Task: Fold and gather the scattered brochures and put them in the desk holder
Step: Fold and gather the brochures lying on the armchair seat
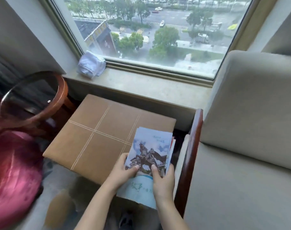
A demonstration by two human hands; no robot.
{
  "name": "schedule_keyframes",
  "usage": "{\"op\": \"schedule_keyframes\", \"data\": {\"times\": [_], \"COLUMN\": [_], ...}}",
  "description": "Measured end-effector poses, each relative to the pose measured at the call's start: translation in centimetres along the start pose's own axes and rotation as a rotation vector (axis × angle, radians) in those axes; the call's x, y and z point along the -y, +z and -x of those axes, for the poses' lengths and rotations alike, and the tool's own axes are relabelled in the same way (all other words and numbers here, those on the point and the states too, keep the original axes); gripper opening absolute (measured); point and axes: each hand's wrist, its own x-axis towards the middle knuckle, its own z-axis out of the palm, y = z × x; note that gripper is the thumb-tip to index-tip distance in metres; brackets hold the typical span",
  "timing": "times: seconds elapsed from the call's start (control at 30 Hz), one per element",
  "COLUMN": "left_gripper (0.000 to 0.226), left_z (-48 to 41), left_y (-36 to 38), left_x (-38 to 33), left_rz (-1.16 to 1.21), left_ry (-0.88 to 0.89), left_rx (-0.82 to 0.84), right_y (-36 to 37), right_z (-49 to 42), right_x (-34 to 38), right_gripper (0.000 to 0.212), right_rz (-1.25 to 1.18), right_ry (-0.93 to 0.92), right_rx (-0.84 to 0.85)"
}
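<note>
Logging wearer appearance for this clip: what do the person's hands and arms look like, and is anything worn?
The left hand and right hand are bare: no gloves, rings, watch or bracelet visible. No sleeve shows anywhere up to the frame's edge.

Taking the padded stool (108, 136) as the dial's centre, the window sill (141, 83) runs behind it at twelve o'clock, with a folded cloth (91, 64) on the sill toward eleven. A round side table (33, 100) stands at ten. An armchair (241, 163) sits just beside the stool at three. The stack of brochures (151, 150) is over the stool's five o'clock corner, with the left hand (123, 171) and right hand (163, 180) gripping its near end.
</note>
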Motion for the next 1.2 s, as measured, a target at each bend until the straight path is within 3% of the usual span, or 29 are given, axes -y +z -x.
{"op": "schedule_keyframes", "data": {"times": [0.17,0.3,0.4,0.53,0.73,0.97,1.2], "left_gripper": [0.03,0.042,0.05,0.06,0.073,0.074,0.05], "left_z": [-4.6,-8.6,-11.1,-13.5,-14.2,-15.2,-17.4], "left_y": [-5.2,-6.2,-5.7,-4.4,-2.5,-0.9,-2.2], "left_x": [8.7,14.3,17.6,20.5,21.8,20.4,19.3], "left_rz": [-0.14,-0.39,-0.396,-0.32,-0.354,-0.532,-0.433], "left_ry": [-0.079,-0.045,-0.064,-0.156,-0.136,-0.175,-0.295], "left_rx": [0.0,-0.05,-0.011,0.032,0.028,0.002,0.101], "right_y": [8.5,12.0,12.9,13.6,13.5,11.5,10.7], "right_z": [-1.0,-3.0,-4.9,-7.7,-8.2,-9.5,-10.3], "right_x": [-7.5,-13.3,-16.1,-18.6,-19.8,-20.0,-20.2], "right_gripper": [0.019,0.034,0.047,0.044,0.039,0.066,0.06], "right_rz": [0.184,0.408,0.461,0.521,0.475,0.391,0.441], "right_ry": [0.21,0.284,0.278,0.366,0.402,0.389,0.569], "right_rx": [-0.117,-0.206,-0.229,-0.274,-0.401,-0.389,-0.26]}}
